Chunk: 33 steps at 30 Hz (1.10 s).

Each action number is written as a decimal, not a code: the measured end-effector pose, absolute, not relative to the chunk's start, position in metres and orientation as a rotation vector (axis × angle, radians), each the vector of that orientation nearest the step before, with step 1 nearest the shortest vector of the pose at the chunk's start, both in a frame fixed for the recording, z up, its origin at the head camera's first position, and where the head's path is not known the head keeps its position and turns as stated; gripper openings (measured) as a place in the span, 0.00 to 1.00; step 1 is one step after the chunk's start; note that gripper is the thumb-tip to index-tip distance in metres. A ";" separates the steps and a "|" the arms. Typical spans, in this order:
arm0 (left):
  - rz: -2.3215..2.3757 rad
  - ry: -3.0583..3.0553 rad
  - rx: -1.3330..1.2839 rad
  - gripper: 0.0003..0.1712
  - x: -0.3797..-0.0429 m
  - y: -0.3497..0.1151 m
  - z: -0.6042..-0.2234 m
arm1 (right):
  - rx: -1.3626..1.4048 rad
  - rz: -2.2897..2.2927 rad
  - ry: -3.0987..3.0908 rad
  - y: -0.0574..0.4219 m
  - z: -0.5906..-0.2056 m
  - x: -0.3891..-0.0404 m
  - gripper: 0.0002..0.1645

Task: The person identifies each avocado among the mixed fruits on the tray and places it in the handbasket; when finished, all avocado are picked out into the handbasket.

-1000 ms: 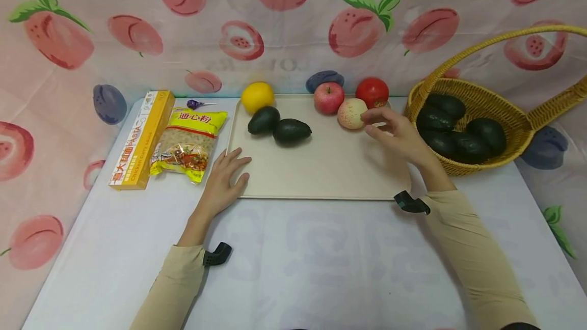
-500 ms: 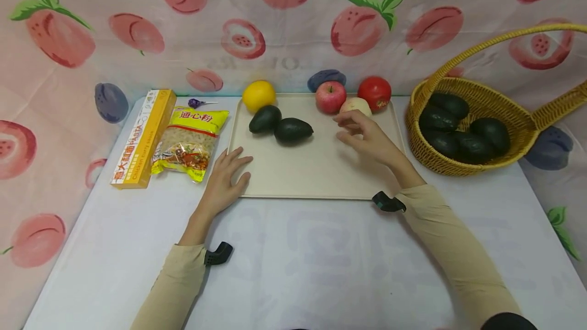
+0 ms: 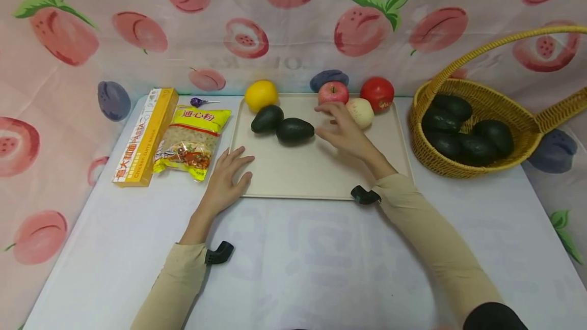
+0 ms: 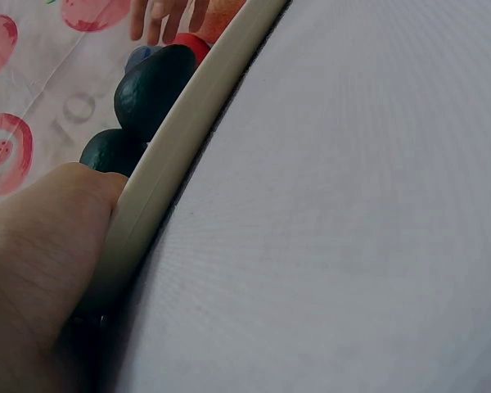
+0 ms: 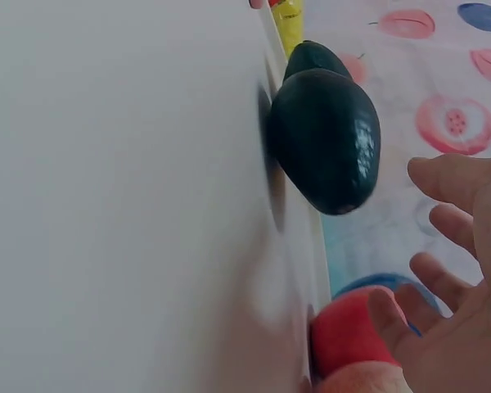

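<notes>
Right hand [image 3: 344, 130] hides the lower part of the apple [image 3: 333, 90]; basket handle [image 3: 492, 40], right of the tray [image 3: 293, 174], cut off by the frame. Right avocado [image 3: 295, 131] lies on the tray, left of its middle, toward the back, partly covering the left avocado [image 3: 267, 118]. Long axis side to side, narrow end toward tray's right. Between the hands, just beside right thumb; contact unclear. Right hand above tray, fingers and thumb parted; left hand [image 3: 226, 180] spread over tray's left rim.

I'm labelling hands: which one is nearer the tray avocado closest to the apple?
Right: the right hand hovers just right of that avocado, not touching it; the left hand rests at the left edge of the tray, farther off.
</notes>
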State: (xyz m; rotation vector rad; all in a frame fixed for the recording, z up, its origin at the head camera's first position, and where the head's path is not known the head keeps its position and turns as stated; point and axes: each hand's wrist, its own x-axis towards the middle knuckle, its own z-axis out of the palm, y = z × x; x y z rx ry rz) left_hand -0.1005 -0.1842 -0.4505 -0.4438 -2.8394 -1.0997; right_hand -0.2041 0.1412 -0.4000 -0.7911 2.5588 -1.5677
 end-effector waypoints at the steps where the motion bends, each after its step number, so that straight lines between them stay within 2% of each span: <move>1: -1.100 -2.839 -0.445 0.22 -0.100 -0.184 -0.450 | -0.789 -1.563 2.561 0.139 -0.400 -0.206 0.31; 12: -1.104 -2.842 -0.449 0.22 -0.100 -0.181 -0.454 | -0.719 -1.344 2.501 0.118 -0.411 -0.219 0.44; 19: -1.094 -2.861 -0.432 0.22 -0.100 -0.181 -0.453 | -0.695 -1.334 2.283 0.110 -0.381 -0.199 0.39; 33: -1.083 -2.869 -0.423 0.23 -0.101 -0.184 -0.450 | -0.721 -1.523 2.241 0.122 -0.384 -0.195 0.37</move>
